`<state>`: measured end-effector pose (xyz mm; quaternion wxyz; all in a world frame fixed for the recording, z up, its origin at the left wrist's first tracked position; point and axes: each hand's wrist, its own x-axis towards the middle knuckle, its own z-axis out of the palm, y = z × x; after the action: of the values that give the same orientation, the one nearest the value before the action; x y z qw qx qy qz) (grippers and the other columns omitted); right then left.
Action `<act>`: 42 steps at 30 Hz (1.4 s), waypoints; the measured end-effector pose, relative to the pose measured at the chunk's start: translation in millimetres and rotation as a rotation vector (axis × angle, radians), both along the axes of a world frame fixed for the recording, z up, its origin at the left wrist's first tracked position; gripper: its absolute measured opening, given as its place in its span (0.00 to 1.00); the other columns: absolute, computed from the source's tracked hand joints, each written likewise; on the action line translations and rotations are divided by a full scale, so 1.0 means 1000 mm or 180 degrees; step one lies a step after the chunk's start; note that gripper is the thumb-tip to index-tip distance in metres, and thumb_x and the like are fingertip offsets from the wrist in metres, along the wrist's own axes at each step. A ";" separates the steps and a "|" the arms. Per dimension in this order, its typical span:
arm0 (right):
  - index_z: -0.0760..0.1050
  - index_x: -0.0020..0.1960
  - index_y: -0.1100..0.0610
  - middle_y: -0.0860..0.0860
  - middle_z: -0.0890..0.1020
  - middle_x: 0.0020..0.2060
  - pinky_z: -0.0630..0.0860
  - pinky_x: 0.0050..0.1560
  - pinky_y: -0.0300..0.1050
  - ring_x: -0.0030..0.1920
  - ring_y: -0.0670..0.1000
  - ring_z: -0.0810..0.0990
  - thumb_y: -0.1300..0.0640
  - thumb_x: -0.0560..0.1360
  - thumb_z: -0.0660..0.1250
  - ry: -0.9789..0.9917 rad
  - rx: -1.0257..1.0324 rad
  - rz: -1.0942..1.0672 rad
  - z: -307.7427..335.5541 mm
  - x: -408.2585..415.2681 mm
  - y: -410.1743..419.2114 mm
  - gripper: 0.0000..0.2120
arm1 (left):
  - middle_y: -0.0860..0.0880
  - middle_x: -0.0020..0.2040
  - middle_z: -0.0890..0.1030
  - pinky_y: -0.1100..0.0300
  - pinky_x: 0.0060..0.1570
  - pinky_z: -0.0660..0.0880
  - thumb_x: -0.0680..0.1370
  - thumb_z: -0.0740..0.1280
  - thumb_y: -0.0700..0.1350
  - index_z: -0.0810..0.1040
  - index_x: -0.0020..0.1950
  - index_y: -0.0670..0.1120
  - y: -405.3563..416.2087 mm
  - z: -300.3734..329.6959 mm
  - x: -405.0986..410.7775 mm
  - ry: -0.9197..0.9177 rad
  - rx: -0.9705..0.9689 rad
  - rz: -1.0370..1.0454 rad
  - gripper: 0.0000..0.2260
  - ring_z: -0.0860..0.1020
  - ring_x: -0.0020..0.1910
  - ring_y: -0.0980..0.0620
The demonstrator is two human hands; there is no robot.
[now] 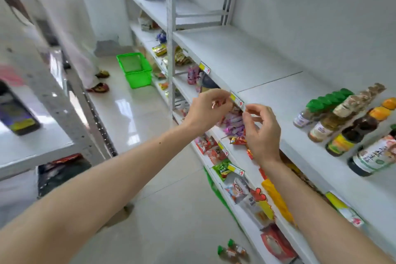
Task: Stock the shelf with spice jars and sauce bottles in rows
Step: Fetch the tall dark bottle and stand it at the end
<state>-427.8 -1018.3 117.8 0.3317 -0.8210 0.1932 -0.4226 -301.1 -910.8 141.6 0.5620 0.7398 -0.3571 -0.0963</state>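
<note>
Both my hands are at the front edge of the white shelf (289,100). My left hand (207,107) has its fingers curled at the left end of a yellow and white price tag (236,99). My right hand (262,133) pinches the tag's right end with thumb and forefinger. Further right on the same shelf stand rows of green-capped spice jars (325,103), brown-capped jars (351,105), orange-capped sauce bottles (362,128) and a dark bottle with a white label (372,156). Two small green-capped bottles (232,251) lie on the floor below.
Snack packets (233,126) fill the lower shelves under my hands. A green basket (135,69) sits on the tiled floor down the aisle, and beside it are a person's feet (99,83). Another grey shelving unit (53,96) stands at the left.
</note>
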 end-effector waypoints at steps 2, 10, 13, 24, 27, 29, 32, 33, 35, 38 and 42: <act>0.77 0.56 0.54 0.47 0.79 0.50 0.76 0.51 0.39 0.50 0.48 0.80 0.58 0.79 0.65 0.0068 -0.0003 0.0164 -0.007 0.023 0.033 0.06 | 0.60 0.47 0.81 0.59 0.55 0.77 0.74 0.72 0.47 0.82 0.53 0.54 0.043 -0.006 0.012 0.0076 0.0027 0.0146 0.08 0.80 0.51 0.61; 0.77 0.56 0.54 0.49 0.80 0.51 0.79 0.50 0.47 0.50 0.51 0.80 0.57 0.78 0.65 -0.0020 0.0295 0.0822 -0.028 0.104 0.197 0.07 | 0.54 0.52 0.83 0.63 0.53 0.74 0.75 0.72 0.44 0.82 0.57 0.49 0.237 -0.026 0.048 0.0097 0.0306 0.0660 0.11 0.80 0.54 0.58; 0.76 0.56 0.55 0.49 0.80 0.51 0.77 0.51 0.43 0.51 0.50 0.79 0.59 0.79 0.65 -0.0026 0.0378 0.1065 -0.032 0.130 0.262 0.07 | 0.53 0.56 0.83 0.63 0.55 0.74 0.76 0.71 0.45 0.82 0.59 0.47 0.310 -0.033 0.066 0.0044 0.0442 0.0914 0.12 0.79 0.54 0.58; 0.75 0.57 0.55 0.49 0.79 0.51 0.76 0.55 0.46 0.51 0.47 0.78 0.58 0.79 0.64 0.0265 0.0404 0.1784 -0.021 0.233 0.411 0.08 | 0.53 0.56 0.82 0.54 0.59 0.76 0.76 0.71 0.47 0.81 0.60 0.48 0.483 -0.050 0.132 0.0221 0.0574 0.1681 0.13 0.79 0.54 0.57; 0.74 0.60 0.55 0.49 0.78 0.53 0.76 0.56 0.49 0.53 0.47 0.78 0.54 0.78 0.64 0.0400 0.0270 0.1893 -0.014 0.273 0.428 0.12 | 0.51 0.59 0.81 0.53 0.60 0.76 0.76 0.71 0.47 0.78 0.63 0.46 0.500 -0.054 0.156 0.0269 0.0559 0.1777 0.16 0.79 0.56 0.55; 0.72 0.62 0.56 0.49 0.78 0.56 0.75 0.58 0.50 0.55 0.47 0.77 0.52 0.78 0.65 0.0567 0.0180 0.1934 -0.011 0.303 0.433 0.15 | 0.50 0.62 0.78 0.56 0.59 0.74 0.76 0.71 0.47 0.75 0.65 0.46 0.507 -0.056 0.176 0.0278 0.0577 0.1796 0.18 0.78 0.58 0.54; 0.68 0.68 0.57 0.50 0.75 0.63 0.71 0.60 0.46 0.60 0.48 0.74 0.49 0.77 0.67 0.0879 0.0051 0.1960 -0.006 0.350 0.437 0.23 | 0.48 0.70 0.71 0.58 0.60 0.72 0.76 0.72 0.49 0.67 0.73 0.44 0.507 -0.064 0.212 0.0325 0.0699 0.1824 0.28 0.74 0.64 0.52; 0.67 0.70 0.57 0.52 0.73 0.65 0.69 0.61 0.44 0.63 0.50 0.73 0.49 0.76 0.68 0.0978 0.0040 0.1976 -0.004 0.366 0.438 0.26 | 0.47 0.72 0.68 0.56 0.63 0.71 0.75 0.73 0.51 0.63 0.75 0.43 0.506 -0.069 0.225 0.0376 0.0741 0.1838 0.33 0.72 0.67 0.51; 0.62 0.73 0.59 0.56 0.70 0.68 0.64 0.63 0.42 0.68 0.55 0.69 0.49 0.75 0.70 0.1185 -0.0014 0.1999 0.000 0.395 0.438 0.32 | 0.45 0.75 0.63 0.51 0.69 0.68 0.74 0.73 0.52 0.57 0.78 0.43 0.503 -0.075 0.250 0.0446 0.0853 0.1823 0.39 0.68 0.71 0.49; 0.59 0.75 0.60 0.58 0.68 0.70 0.63 0.66 0.45 0.69 0.56 0.68 0.48 0.75 0.70 0.1519 -0.0167 0.2098 0.006 0.430 0.438 0.36 | 0.44 0.77 0.60 0.47 0.72 0.65 0.73 0.74 0.52 0.52 0.79 0.43 0.497 -0.083 0.284 0.0486 0.0893 0.1781 0.43 0.64 0.74 0.48; 0.69 0.66 0.57 0.55 0.79 0.60 0.73 0.62 0.56 0.60 0.56 0.78 0.47 0.77 0.68 0.1808 -0.0132 0.2342 0.009 0.457 0.438 0.23 | 0.47 0.75 0.65 0.46 0.69 0.68 0.72 0.75 0.49 0.56 0.78 0.46 0.489 -0.094 0.313 0.0523 0.0775 0.1685 0.40 0.66 0.72 0.49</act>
<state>29.7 -580.5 127.2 0.3770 -0.9247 -0.0362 -0.0390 11.9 -421.5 47.4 0.5017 0.8589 -0.0910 -0.0481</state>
